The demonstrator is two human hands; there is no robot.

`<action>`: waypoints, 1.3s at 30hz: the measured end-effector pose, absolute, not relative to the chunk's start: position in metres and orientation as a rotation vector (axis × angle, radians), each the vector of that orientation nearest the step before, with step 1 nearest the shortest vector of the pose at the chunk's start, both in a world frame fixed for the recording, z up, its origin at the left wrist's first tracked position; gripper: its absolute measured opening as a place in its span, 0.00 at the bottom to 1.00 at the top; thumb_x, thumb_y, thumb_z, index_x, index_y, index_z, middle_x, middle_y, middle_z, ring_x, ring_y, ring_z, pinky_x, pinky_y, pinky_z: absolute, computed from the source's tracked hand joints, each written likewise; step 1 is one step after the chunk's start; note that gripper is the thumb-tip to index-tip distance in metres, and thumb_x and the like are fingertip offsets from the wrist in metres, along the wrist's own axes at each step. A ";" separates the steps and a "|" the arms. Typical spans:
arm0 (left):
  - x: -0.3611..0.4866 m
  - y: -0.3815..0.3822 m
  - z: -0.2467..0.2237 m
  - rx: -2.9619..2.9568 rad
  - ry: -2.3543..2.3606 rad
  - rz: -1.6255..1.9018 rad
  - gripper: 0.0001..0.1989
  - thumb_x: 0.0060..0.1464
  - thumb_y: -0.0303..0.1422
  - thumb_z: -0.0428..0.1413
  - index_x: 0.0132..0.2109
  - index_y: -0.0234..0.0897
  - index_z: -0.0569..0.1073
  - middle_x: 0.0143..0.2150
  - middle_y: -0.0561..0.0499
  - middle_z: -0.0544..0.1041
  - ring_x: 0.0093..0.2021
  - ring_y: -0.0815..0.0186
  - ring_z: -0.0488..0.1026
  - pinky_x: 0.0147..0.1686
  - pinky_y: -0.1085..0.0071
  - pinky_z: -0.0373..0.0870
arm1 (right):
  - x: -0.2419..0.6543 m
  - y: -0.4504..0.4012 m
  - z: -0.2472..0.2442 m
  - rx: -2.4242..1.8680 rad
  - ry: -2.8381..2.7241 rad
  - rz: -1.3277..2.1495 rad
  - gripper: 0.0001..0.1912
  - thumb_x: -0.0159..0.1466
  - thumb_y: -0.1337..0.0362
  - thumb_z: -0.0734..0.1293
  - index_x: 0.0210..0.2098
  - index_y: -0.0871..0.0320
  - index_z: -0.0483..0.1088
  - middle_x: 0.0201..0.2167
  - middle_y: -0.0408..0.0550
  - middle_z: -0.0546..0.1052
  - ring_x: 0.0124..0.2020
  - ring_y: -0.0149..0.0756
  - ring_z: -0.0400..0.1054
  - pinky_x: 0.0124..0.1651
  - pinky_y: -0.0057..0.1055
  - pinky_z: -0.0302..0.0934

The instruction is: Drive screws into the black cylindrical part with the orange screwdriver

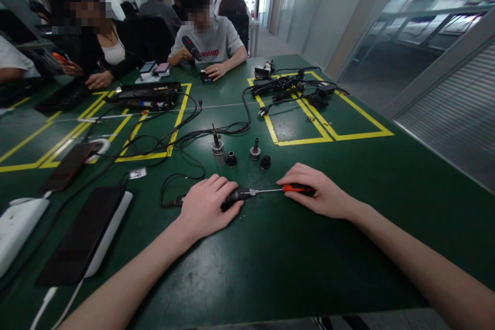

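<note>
My left hand (209, 203) is wrapped over a black corded tool (237, 195) lying on the green table. From the right, my right hand (319, 191) grips a red and black screwdriver (296, 188). The screwdriver's thin metal shaft reaches left to the tool's front end. Just beyond, a metal part with a thin rod (217, 142) stands upright beside a black cone-shaped cap (231, 159). A shorter metal part (255, 149) stands near a second black cap (265, 162).
Black cables (216, 131) cross the green table (348, 278). Bundled cords (286, 85) lie at the back right. Left are a phone (69, 165), a dark slab (83, 240) and a white power strip (21, 234). People sit opposite; one person (216, 36) holds a similar tool.
</note>
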State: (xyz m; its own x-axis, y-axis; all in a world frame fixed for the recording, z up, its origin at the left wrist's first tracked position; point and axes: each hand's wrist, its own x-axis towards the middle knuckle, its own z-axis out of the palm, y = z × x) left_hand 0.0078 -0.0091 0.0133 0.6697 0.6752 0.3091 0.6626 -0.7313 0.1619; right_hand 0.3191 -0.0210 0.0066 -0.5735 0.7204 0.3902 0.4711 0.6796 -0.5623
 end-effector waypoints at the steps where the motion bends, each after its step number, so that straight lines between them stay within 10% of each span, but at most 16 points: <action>1: 0.008 -0.009 0.014 2.836 1.140 0.547 0.11 0.63 0.39 0.58 0.47 0.38 0.77 0.39 0.49 0.81 0.40 0.60 0.76 0.37 0.64 0.74 | 0.319 -0.021 0.006 -0.917 -2.280 0.537 0.10 0.72 0.65 0.67 0.51 0.55 0.76 0.40 0.52 0.81 0.42 0.43 0.74 0.44 0.40 0.71; 39: 0.007 -0.010 0.015 2.809 1.128 0.440 0.11 0.66 0.37 0.55 0.50 0.37 0.75 0.42 0.47 0.79 0.42 0.58 0.75 0.41 0.63 0.76 | 0.316 -0.025 0.005 -0.982 -2.345 0.563 0.08 0.72 0.63 0.66 0.47 0.56 0.77 0.40 0.50 0.78 0.36 0.37 0.76 0.37 0.33 0.71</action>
